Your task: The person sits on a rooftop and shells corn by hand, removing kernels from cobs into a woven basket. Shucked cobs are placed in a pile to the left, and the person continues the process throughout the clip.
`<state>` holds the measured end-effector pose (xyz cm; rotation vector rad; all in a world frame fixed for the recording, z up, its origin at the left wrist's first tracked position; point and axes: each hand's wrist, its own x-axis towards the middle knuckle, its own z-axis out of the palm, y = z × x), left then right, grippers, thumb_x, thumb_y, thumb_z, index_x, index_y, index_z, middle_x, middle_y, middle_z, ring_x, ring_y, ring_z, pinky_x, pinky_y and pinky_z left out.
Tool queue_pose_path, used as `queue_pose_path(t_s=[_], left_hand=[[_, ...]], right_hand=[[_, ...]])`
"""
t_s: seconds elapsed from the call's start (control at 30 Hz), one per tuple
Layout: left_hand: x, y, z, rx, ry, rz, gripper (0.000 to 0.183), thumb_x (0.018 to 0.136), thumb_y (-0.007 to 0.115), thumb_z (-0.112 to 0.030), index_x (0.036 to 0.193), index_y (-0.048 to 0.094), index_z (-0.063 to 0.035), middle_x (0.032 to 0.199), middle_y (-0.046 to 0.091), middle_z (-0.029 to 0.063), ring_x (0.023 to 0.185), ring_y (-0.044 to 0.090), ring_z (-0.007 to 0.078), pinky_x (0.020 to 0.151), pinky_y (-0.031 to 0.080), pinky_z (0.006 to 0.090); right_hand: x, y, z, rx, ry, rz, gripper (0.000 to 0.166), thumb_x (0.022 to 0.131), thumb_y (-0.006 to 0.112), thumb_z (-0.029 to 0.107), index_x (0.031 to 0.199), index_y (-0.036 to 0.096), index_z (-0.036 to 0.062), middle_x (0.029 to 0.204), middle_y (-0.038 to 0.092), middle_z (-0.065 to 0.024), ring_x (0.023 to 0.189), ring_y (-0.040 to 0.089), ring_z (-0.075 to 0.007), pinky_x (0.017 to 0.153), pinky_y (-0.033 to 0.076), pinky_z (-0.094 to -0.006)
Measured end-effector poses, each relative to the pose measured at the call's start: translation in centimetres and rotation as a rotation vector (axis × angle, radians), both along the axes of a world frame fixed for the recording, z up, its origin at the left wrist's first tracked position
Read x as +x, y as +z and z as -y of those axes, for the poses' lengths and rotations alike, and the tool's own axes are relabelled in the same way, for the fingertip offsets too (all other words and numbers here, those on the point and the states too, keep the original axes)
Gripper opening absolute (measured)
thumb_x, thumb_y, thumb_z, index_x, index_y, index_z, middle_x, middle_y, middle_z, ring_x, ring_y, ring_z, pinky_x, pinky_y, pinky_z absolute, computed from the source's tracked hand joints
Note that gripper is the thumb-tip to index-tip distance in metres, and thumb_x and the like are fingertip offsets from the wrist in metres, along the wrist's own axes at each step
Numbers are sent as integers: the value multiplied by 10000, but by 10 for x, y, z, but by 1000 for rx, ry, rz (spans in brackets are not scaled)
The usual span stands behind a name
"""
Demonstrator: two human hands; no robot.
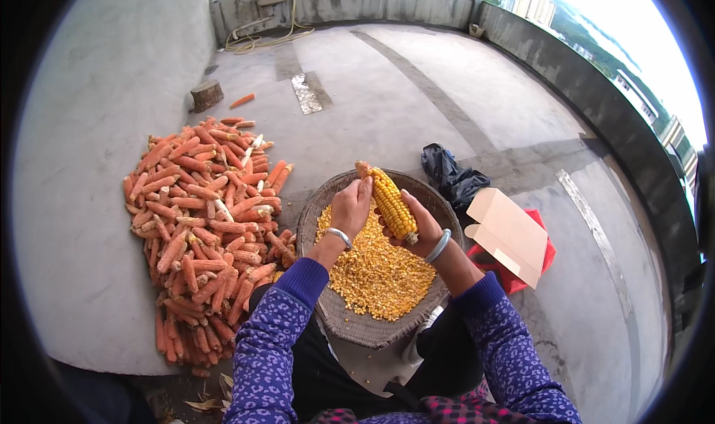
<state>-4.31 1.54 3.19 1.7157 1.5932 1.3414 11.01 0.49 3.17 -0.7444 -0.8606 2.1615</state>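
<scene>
My right hand (420,226) grips the lower part of an ear of yellow corn (393,202), which slants above a round woven basket (357,330). At the ear's upper end, where bare reddish cob shows, my left hand (352,209) has its thumb and bent fingers against it; how firmly they press is hidden. Loose yellow kernels (380,279) lie in the basket below both hands. Left of the basket rises a large heap of shelled reddish corncobs (209,223).
Right of the basket lie a black plastic bag (455,175), an opened cardboard box (508,234) and a red bag (544,240). A wood stump (206,95) and one stray cob (242,100) are beyond the heap. A hose (290,33) lies by the far parapet (380,2).
</scene>
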Motion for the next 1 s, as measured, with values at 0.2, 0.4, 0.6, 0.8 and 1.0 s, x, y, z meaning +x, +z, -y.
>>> queue_pose_path(t_s=[0.2,0.4,0.6,0.8,1.0], left_hand=[[-13,-27,-16,156,65,-554,199,812,438,-224,702,471,-61,659,520,128,619,532,288,555,426,385],[-24,-57,-26,-95,-44,-262,297,793,493,-235,982,459,-8,894,522,98,789,524,207,656,436,302],[23,-13,15,-547,-621,488,384,818,479,-316,1049,432,-12,907,541,58,778,533,111,625,455,242],[27,-16,22,-518,-630,640,310,792,511,-173,1046,436,-12,924,537,54,790,534,109,646,441,219],[23,-16,11,-688,-690,1053,235,799,448,-161,997,456,-36,849,528,31,716,522,109,616,447,242]], right_hand=[[5,5,-9,-46,-63,-241,436,814,360,462,999,456,79,778,523,-65,601,511,-157,428,379,-228],[9,-12,-24,14,-366,142,374,807,423,417,977,455,86,784,515,-22,634,505,-136,501,407,-257],[8,-18,-20,26,-392,325,340,819,432,357,993,443,66,811,528,-55,685,536,-167,582,454,-302],[7,-18,-26,-68,-382,76,321,816,432,304,1001,440,41,816,541,-101,693,551,-212,581,469,-331],[9,-12,-50,-87,-202,-60,342,796,465,339,946,450,32,765,523,-103,671,541,-200,581,475,-332]])
